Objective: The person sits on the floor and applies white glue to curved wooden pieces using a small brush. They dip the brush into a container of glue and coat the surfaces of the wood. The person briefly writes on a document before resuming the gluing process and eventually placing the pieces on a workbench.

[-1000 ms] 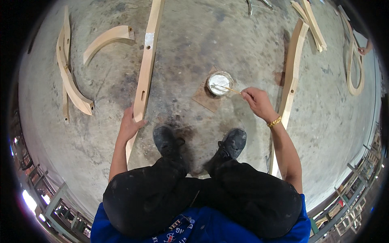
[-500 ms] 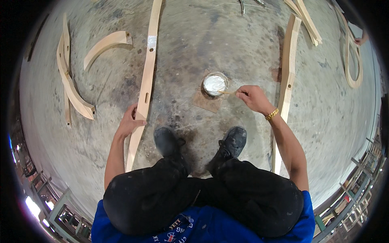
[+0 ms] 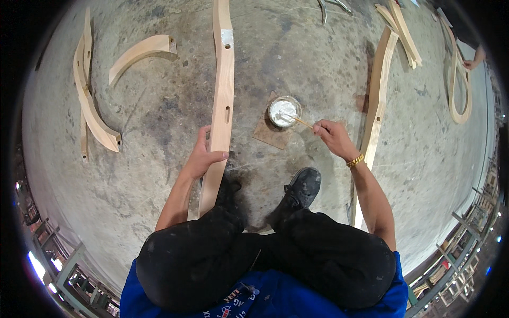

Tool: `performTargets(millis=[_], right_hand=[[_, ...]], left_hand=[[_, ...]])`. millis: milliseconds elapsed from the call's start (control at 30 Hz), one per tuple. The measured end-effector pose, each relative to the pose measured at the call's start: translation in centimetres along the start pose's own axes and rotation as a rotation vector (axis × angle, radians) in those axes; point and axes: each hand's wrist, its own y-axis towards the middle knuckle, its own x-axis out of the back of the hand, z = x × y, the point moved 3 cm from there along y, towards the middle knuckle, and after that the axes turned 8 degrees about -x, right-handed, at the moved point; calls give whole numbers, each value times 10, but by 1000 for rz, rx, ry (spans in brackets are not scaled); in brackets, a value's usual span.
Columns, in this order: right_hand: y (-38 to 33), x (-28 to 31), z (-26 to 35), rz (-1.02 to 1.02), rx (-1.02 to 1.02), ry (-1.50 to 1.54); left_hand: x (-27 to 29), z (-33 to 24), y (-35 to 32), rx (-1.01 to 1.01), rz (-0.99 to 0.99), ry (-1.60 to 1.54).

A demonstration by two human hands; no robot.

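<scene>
Left hand [image 3: 204, 159] is closed around the lower part of a bar [image 3: 221, 90], thumb across its upper face, fingers at its left edge; right hand [image 3: 333, 137] grips the end of a thin stick [image 3: 302, 122] between thumb and fingers.

The bar stands left of a pot [image 3: 298, 109], running lengthwise away from the person, its far end beyond the upper edge of view; its near part hides much of the left shoe [image 3: 228, 193]. The bar is pale, unpainted wood with visible grain; it is long, gently bent and narrower toward the near end; an elongated slot [image 3: 227, 114] lies above the left hand; farther up is a small dark hole [image 3: 227, 46], with a whitish patch [image 3: 227, 37] just beyond it.

The pot is round and holds white paste [image 3: 278, 110], its surface uneven; the stick's far tip is in the paste; the pot sits at the upper part of a brown square [image 3: 272, 138] on the stained grey floor [image 3: 323, 69].

A second bar [image 3: 378, 93], also pale with one hole, lies right of the right hand, apart from it; a curved piece [image 3: 140, 53] lies to the left; at the far right, another person's hand [image 3: 470, 64] touches a wooden loop [image 3: 457, 103].
</scene>
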Motion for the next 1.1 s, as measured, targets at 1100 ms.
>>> performTargets(millis=[1100], right_hand=[[1, -65, 149, 42, 310, -954]], left_hand=[[-23, 5, -2, -56, -8, 389]])
